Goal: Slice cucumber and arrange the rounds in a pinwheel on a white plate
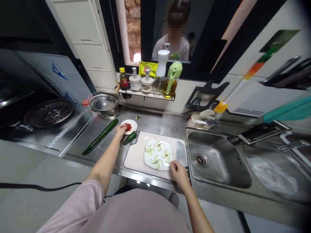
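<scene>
As left hand [120,130] touches red bits [129,127], cucumber slices [159,161], long axes radiating

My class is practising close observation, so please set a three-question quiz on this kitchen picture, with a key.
1. Multiple choice: where are the fingers of the left hand?
a) on the lidded pot
b) at the red bits on the round plate
c) on the oil bottle
2. True or false: the knife lies in the sink.
3. Count: how many green pinwheels lie on the squarish plate?

Key: 1. b. 2. False; the knife lies on the cutting board. 3. Four.
</scene>
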`<state>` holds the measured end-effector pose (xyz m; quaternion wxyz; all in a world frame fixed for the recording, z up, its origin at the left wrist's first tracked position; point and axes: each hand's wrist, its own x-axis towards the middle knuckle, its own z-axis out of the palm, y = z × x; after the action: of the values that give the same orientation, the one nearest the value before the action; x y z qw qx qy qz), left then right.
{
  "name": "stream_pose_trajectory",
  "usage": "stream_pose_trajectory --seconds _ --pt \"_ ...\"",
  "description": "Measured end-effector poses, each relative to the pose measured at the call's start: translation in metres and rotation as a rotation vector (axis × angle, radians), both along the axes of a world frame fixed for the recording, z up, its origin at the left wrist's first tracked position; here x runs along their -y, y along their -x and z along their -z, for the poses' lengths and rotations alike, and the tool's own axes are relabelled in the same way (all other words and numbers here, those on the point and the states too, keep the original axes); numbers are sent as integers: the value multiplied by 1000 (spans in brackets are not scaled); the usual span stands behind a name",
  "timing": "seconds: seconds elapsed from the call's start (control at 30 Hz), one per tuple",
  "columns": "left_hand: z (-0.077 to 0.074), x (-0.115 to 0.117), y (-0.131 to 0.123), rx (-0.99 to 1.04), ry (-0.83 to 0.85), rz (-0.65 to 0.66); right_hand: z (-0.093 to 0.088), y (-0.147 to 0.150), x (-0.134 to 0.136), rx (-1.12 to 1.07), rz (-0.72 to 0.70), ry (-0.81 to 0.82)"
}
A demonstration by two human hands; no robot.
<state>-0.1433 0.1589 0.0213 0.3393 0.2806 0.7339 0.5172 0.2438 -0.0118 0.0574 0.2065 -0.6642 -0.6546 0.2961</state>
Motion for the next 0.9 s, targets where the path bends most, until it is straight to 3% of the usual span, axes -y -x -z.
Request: stream_pose_trajectory --seconds 0.33,0.63,0.77,0.9 --pt "-2 5 7 -14 9 10 -1 7 0 22 -15 21" --pt "-2 5 15 -176 216 136 -4 8 -2 19 -10 26" --pt "-9 10 26 -276 325 180 -4 8 -3 22 -5 23" --pt "-21 15 28 -322 327 160 -5 8 -3 33 -4 24"
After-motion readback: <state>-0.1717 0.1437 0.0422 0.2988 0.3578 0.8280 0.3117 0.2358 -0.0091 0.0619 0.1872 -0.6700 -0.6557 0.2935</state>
